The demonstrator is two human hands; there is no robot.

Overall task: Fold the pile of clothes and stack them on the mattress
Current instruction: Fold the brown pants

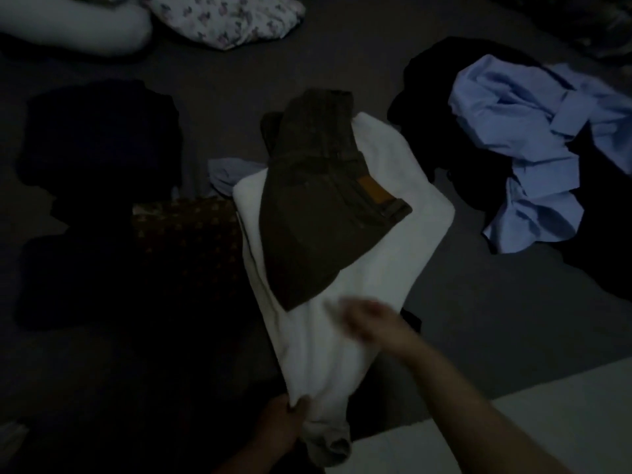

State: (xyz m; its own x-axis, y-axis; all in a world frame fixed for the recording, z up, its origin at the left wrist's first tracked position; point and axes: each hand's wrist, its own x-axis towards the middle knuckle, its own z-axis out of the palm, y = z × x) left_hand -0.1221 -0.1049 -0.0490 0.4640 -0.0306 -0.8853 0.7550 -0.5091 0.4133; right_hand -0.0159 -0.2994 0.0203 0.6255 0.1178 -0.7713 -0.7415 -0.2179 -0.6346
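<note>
Partly done: folded brown jeans (328, 200) lie on the white garment (342, 336), whose near edge the left hand (280, 422) pinches, the blurred right hand's (369, 319) grip unreadable, while the blue shirt (526, 148) lies crumpled, unfolded.

Matt dark denim jeans (321, 206) on soft white cloth (328, 340).

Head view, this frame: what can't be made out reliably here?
- Right hand: motion-blurred over the white garment; grip unreadable.
- Dark clothes on the left: lost in low light; how many there are, and whether they are folded, cannot be told.
- Black garment under the light blue shirt: largely covered, shape unclear.
- Left hand pinches the white garment's near edge; its wrist is cut off by the bottom edge.
</note>
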